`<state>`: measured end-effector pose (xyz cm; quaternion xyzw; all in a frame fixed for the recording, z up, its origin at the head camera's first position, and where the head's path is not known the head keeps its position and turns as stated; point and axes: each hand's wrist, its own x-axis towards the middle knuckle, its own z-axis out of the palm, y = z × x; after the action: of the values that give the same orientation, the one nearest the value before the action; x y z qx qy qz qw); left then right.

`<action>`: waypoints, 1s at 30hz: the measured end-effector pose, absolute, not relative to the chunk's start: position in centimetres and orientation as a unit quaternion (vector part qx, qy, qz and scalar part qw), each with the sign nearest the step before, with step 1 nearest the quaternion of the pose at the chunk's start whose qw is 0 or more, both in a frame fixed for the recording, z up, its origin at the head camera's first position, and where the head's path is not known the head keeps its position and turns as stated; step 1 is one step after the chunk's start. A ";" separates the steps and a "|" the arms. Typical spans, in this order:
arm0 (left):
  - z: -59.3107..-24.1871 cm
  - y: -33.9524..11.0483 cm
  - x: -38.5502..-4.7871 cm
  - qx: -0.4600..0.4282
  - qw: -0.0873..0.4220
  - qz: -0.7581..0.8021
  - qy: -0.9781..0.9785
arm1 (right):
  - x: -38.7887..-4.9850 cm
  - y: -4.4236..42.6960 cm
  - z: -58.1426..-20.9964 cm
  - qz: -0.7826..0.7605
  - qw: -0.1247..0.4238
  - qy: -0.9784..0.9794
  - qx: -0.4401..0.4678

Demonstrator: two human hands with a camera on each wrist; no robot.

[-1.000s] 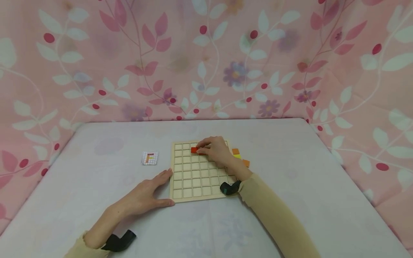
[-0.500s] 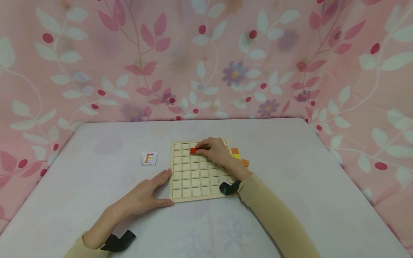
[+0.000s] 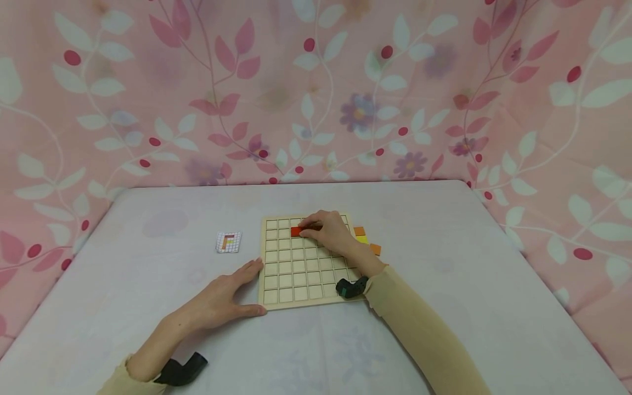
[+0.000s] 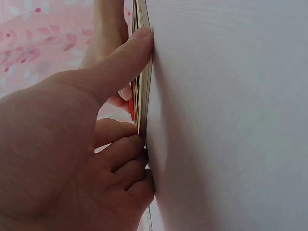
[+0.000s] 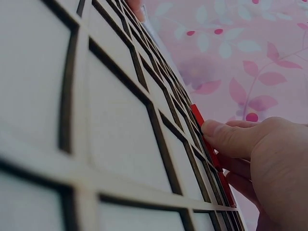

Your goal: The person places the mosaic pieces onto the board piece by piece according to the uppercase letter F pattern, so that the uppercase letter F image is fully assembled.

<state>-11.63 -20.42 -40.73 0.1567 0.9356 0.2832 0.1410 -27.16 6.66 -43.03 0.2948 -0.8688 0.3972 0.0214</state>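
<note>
A pale wooden grid board (image 3: 285, 267) lies flat on the table. My right hand (image 3: 332, 232) is over its far part, with thumb and fingers pinching a red tile (image 3: 295, 231) low against the grid. In the right wrist view the thumb lies on the red tile (image 5: 204, 130), and a second red piece (image 5: 227, 188) shows under the other fingers. My left hand (image 3: 222, 296) is spread at the board's left side. Its thumb touches the near left corner and its fingertips meet the left edge; the left wrist view shows this thumb (image 4: 122, 65) on the rim.
A small card (image 3: 229, 242) with a coloured grid pattern lies left of the board. Orange tiles (image 3: 375, 249) and a yellow tile (image 3: 362, 239) sit by its right edge, partly behind the right hand. A floral cloth (image 3: 276, 93) hangs behind the table (image 3: 148, 258).
The red tile and the right fingertips have shifted very slightly toward the near side of the board. The left hand stays at the board's edge.
</note>
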 end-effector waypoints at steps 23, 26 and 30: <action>-40.8 -20.5 -11.5 0.162 0.138 0.284 0.935 | -26.9 6.7 -42.4 0.434 -0.016 -0.859 0.272; -40.9 -20.4 -11.6 0.159 0.142 0.285 0.935 | -26.7 7.0 -41.7 0.456 -0.028 -0.848 0.270; -40.8 -20.3 -11.6 0.153 0.145 0.285 0.935 | -26.5 8.0 -40.5 0.440 -0.030 -0.856 0.270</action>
<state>-11.58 -20.26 -40.77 0.1533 0.9352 0.2847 0.1445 -26.47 8.03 -40.49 0.2699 -0.8560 0.4400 -0.0296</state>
